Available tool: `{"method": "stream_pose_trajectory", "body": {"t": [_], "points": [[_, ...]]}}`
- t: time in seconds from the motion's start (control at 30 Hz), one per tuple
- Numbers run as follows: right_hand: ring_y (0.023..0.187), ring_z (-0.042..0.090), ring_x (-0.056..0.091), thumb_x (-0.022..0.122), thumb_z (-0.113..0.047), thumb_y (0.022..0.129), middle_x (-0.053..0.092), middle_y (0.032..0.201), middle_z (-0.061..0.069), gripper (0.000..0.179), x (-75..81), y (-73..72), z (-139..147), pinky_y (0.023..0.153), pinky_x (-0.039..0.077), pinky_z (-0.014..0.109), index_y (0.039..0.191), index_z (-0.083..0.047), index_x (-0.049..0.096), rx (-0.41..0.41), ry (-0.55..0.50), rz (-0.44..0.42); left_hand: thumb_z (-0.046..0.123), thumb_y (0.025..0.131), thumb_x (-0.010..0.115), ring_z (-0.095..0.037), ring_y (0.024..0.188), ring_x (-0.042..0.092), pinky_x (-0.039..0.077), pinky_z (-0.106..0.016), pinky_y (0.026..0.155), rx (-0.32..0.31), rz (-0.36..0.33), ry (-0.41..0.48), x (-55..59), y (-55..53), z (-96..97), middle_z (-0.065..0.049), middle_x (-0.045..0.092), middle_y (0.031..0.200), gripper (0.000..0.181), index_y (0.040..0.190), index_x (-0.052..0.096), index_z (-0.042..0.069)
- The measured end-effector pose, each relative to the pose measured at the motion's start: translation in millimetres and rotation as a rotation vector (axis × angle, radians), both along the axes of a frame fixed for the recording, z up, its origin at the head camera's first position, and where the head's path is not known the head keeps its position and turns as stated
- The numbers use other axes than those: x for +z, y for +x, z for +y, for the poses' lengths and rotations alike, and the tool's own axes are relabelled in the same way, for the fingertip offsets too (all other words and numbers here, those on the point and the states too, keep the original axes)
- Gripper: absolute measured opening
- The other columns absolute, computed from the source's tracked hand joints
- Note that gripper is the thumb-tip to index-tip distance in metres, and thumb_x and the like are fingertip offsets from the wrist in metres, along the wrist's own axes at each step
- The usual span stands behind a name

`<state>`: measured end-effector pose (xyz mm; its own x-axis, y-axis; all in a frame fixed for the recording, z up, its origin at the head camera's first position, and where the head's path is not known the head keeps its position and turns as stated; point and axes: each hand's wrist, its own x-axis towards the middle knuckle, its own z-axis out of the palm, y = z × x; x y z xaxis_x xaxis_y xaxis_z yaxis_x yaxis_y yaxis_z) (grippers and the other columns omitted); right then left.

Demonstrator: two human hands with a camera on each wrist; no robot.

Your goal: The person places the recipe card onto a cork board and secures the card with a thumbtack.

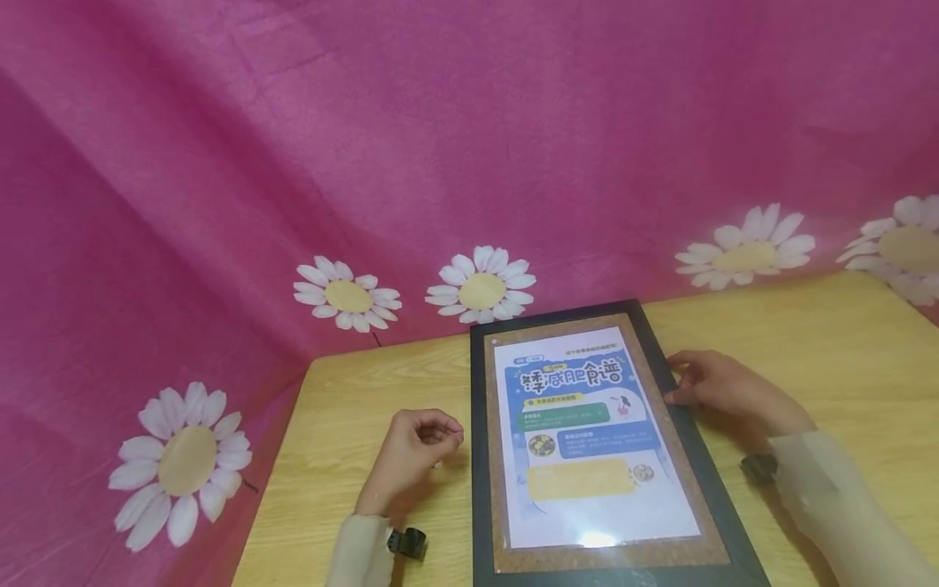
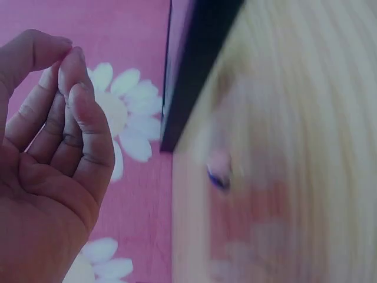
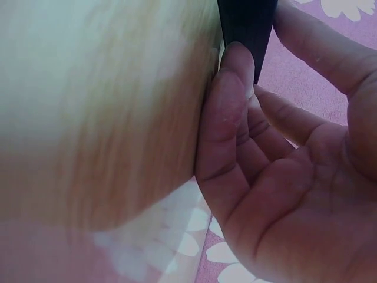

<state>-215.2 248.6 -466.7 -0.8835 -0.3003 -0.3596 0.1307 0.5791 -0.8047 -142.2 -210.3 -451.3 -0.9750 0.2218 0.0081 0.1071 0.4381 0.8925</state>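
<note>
A black-framed cork board [image 1: 612, 557] lies on the wooden table, bearing a printed poster [image 1: 587, 489] with Chinese lettering under a shiny clear cover. At its right edge, my right hand [image 1: 722, 391] grips the frame. In the right wrist view the fingertips [image 3: 227, 88] are at the underside of the black edge [image 3: 247, 35], with the thumb on the other side. My left hand [image 1: 411, 456] hovers just left of the frame, apart from it. Its fingers are loosely bent, thumb near the fingertips, and nothing shows between them. A small blurred pink-and-blue thing [image 2: 220, 171] is on the table close by.
A pink cloth [image 1: 469, 122] printed with large daisies hangs behind and to the left of the table [image 1: 352, 399]. A small pale round dot [image 1: 494, 342] sits at the cork's top left corner. Black straps [image 1: 407, 543] show at both wrists.
</note>
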Motion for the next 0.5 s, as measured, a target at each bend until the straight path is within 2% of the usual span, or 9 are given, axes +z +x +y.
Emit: {"method": "stream_pose_trajectory", "body": {"t": [0.1, 0.2, 0.33, 0.5], "points": [[0.099, 0.026, 0.060, 0.074, -0.021, 0.094, 0.063, 0.109, 0.014, 0.076, 1.5, 1.0, 0, 0.083, 0.051, 0.033, 0.155, 0.003, 0.037, -0.022, -0.026, -0.026, 0.005, 0.094, 0.073, -0.013, 0.074, 0.065, 0.054, -0.020, 0.069, -0.038, -0.009, 0.004, 2.6, -4.3, 10.4, -0.014, 0.075, 0.088, 0.004, 0.095, 0.077, 0.003], [0.102, 0.028, 0.059, 0.074, -0.020, 0.094, 0.062, 0.112, 0.016, 0.076, 1.5, 2.2, 0, 0.086, 0.051, 0.033, 0.156, 0.003, 0.035, -0.032, -0.059, -0.055, 0.006, 0.096, 0.073, -0.023, 0.080, 0.070, 0.056, -0.022, 0.072, -0.050, -0.032, 0.016, 6.2, -9.1, 22.2, -0.014, 0.077, 0.091, 0.004, 0.096, 0.077, 0.004], [0.097, 0.027, 0.059, 0.074, -0.019, 0.094, 0.063, 0.107, 0.014, 0.075, -0.1, 0.5, 0, 0.083, 0.051, 0.033, 0.155, 0.006, 0.037, -0.009, -0.014, -0.014, 0.007, 0.097, 0.072, -0.031, 0.086, 0.072, 0.057, -0.023, 0.077, -0.047, -0.031, 0.008, 12.8, -17.8, 39.7, -0.010, 0.078, 0.094, 0.005, 0.098, 0.077, 0.006], [0.092, 0.026, 0.059, 0.075, -0.020, 0.094, 0.064, 0.103, 0.013, 0.075, -1.0, -1.2, 1, 0.079, 0.050, 0.034, 0.154, 0.006, 0.038, 0.000, 0.026, 0.017, 0.011, 0.098, 0.072, -0.024, 0.086, 0.069, 0.056, -0.022, 0.076, -0.006, -0.006, 0.014, 20.9, -34.2, 65.8, -0.006, 0.078, 0.100, 0.012, 0.106, 0.079, 0.006]]}}
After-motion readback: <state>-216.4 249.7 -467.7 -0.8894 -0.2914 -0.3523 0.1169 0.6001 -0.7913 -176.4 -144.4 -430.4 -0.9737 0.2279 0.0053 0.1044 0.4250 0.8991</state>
